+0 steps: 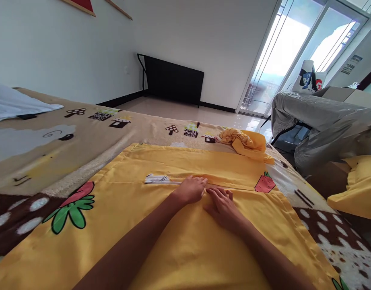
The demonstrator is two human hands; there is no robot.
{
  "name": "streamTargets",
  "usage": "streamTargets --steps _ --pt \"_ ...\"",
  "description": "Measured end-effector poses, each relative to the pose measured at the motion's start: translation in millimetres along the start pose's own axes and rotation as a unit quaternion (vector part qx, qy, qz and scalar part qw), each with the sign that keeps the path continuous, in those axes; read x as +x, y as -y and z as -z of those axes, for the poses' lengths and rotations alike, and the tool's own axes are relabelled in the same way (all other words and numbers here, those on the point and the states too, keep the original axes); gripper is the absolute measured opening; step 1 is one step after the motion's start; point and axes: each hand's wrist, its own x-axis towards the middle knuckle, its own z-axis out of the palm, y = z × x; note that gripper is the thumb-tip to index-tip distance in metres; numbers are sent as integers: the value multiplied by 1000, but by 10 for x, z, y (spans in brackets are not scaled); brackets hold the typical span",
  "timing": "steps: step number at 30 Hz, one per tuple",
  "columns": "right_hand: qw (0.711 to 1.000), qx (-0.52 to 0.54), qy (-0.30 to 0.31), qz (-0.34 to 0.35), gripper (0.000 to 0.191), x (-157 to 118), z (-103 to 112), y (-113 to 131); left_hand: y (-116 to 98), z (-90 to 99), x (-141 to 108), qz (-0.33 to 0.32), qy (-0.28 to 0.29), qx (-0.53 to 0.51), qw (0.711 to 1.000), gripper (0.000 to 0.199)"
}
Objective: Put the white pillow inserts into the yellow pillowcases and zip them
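A large yellow fabric cover (pixel 164 225) with strawberry prints lies spread out in front of me. A zipper (pixel 170 182) with a pale edge runs across its far part, with a white patterned bit of cloth showing at the left end. My left hand (pixel 193 190) is closed at the middle of this zipper line, its fingertips pinching the edge. Just to the right and slightly nearer, my right hand (pixel 223 204) presses bent fingers together on the cover's edge along the zipper. The fingertips partly hide what each hand grips.
Beneath the cover is a patterned plush blanket (pixel 155 127) on a bed. A bunched yellow cloth (pixel 238 139) lies at the far right corner. White fabric (pixel 19 102) is at left. Yellow fabric (pixel 360 189) and grey-sheeted furniture (pixel 324 108) stand right; a black panel (pixel 173 80) leans on the wall.
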Motion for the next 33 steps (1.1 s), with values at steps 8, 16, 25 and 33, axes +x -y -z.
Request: streamTargets --steps 8,16,25,33 --pt "998 7 -26 49 29 -10 -8 38 117 -96 51 21 -23 -33 999 35" --pt "996 -31 -5 81 13 -41 -36 148 257 -269 146 42 -41 -60 996 47" --pt "993 -12 -10 119 26 -59 -71 212 396 -401 296 64 -47 -68 995 54" --pt "993 1 -3 122 31 -61 -55 258 376 -415 366 97 -19 -51 994 57"
